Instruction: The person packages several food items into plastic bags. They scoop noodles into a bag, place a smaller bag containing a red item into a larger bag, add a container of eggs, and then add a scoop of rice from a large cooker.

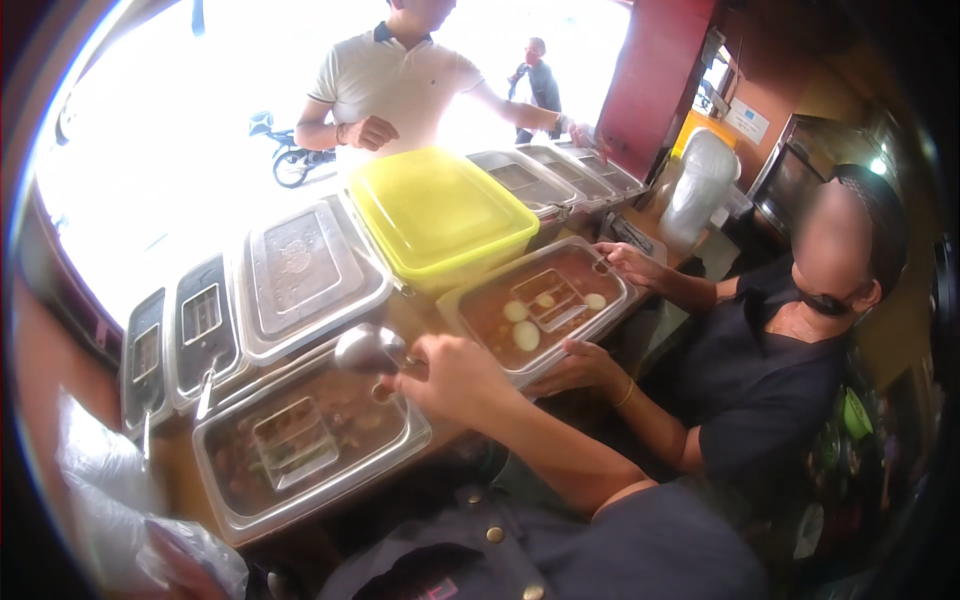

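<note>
My right hand (pixel 455 375) reaches in from the lower right with its fingers closed on a metal ladle (pixel 370 350). The ladle's round bowl shows just left of my fingers, and most of its handle is hidden. It is above the back right corner of a clear-lidded food pan (pixel 235 505), which holds a brown stew. My left hand is not in view. To the right, a co-worker's two hands (pixel 590 370) hold the sides of another lidded pan (pixel 480 345), with reddish sauce and several pale, egg-like pieces inside.
A yellow-lidded tub (pixel 440 205) stands at the counter's middle. Several lidded pans (pixel 300 270) flank it. Plastic bags (pixel 110 500) hang at the lower left. A person in a white shirt (pixel 400 90) stands across the counter; the co-worker (pixel 745 370) is close on my right.
</note>
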Available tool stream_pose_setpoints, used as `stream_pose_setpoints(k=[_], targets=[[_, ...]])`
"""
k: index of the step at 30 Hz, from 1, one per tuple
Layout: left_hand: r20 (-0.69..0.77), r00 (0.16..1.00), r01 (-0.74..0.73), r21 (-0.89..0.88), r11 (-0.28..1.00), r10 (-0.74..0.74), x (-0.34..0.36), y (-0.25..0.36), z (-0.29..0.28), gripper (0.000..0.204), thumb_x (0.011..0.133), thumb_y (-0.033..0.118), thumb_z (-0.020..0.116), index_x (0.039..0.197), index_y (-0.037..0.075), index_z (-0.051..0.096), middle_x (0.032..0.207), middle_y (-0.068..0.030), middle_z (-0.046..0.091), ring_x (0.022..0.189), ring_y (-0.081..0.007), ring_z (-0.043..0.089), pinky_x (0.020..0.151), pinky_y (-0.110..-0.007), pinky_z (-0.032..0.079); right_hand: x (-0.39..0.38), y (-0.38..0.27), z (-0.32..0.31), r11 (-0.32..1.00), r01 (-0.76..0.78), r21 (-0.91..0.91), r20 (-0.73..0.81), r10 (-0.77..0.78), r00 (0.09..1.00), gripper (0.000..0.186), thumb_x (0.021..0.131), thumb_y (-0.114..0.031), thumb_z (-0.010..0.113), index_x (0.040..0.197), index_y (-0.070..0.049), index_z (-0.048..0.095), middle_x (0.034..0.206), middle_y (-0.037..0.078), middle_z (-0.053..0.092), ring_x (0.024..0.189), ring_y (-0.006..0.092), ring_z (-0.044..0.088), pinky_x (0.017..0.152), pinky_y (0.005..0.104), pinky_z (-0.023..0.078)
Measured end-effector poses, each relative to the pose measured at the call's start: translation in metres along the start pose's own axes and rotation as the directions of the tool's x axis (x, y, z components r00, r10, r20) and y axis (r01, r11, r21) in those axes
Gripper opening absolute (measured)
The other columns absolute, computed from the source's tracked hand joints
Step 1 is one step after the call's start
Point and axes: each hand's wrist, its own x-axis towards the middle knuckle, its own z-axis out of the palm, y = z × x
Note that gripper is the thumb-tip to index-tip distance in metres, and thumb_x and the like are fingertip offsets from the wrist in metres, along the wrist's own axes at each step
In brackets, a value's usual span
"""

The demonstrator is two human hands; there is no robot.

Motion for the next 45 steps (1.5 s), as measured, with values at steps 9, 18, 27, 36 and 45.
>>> stream_pose_setpoints(k=[9, 18, 27, 36, 45], targets=[[-0.218, 0.957, 0.257, 0.345, 0.902, -0.189, -0.035, 0.015, 0.001, 0.034, 0.099, 0.023, 0.052, 0.117, -0.004, 0.062, 0.106, -0.0086, 0.066, 0.093, -0.0139, 0.062, 0.083, -0.027, 0.05, -0.006, -0.012, 0.018, 0.98, -0.184, 0.073, 0.155, 0.171, 0.973, 0.039, 0.085, -0.032, 0.065, 0.097, 0.005, 0.067, 0.086, 0.026, 0.068, 0.086, 0.0397, 0.068, 0.078, 0.0444, 0.053], [-0.066, 0.932, 0.362, 0.163, 0.918, -0.356, -0.037, 0.001, 0.04, 0.041, 0.098, 0.022, 0.056, 0.128, -0.005, 0.054, 0.117, -0.0088, 0.062, 0.105, -0.0156, 0.06, 0.091, -0.028, 0.047, -0.002, -0.031, 0.032, 0.96, -0.151, -0.236, 0.123, 0.184, 0.975, 0.032, 0.092, -0.03, 0.058, 0.09, 0.002, 0.063, 0.087, 0.027, 0.067, 0.09, 0.0447, 0.064, 0.079, 0.0506, 0.05], [-0.102, 0.922, 0.387, 0.282, 0.878, -0.373, -0.001, -0.019, 0.051, 0.052, 0.097, 0.031, 0.059, 0.132, -0.006, 0.051, 0.128, -0.0102, 0.058, 0.117, -0.0149, 0.052, 0.1, -0.028, 0.039, 0.0, -0.033, 0.029, 0.968, -0.17, -0.186, 0.202, 0.207, 0.957, 0.035, 0.092, -0.031, 0.058, 0.089, 0.004, 0.061, 0.089, 0.029, 0.065, 0.091, 0.045, 0.063, 0.079, 0.05, 0.049], [-0.139, 0.945, 0.326, 0.301, 0.896, -0.297, 0.014, -0.006, 0.043, 0.035, 0.1, 0.025, 0.05, 0.118, -0.002, 0.061, 0.103, -0.0095, 0.067, 0.091, -0.0175, 0.066, 0.08, -0.031, 0.053, -0.009, -0.036, 0.047, 0.986, -0.107, 0.126, 0.28, 0.068, 0.957, 0.033, 0.094, -0.028, 0.055, 0.09, 0.004, 0.062, 0.081, 0.025, 0.063, 0.077, 0.0391, 0.064, 0.069, 0.0442, 0.049], [-0.166, 0.956, 0.291, 0.393, 0.872, -0.244, 0.055, 0.001, -0.073, 0.054, 0.1, 0.042, 0.048, 0.13, -0.003, 0.052, 0.119, -0.0129, 0.062, 0.103, -0.0215, 0.063, 0.087, -0.034, 0.053, 0.005, -0.06, 0.073, 0.954, -0.027, 0.298, 0.436, -0.111, 0.893, 0.025, 0.09, -0.016, 0.052, 0.093, 0.007, 0.06, 0.093, 0.03, 0.065, 0.092, 0.0443, 0.064, 0.08, 0.0488, 0.052]])
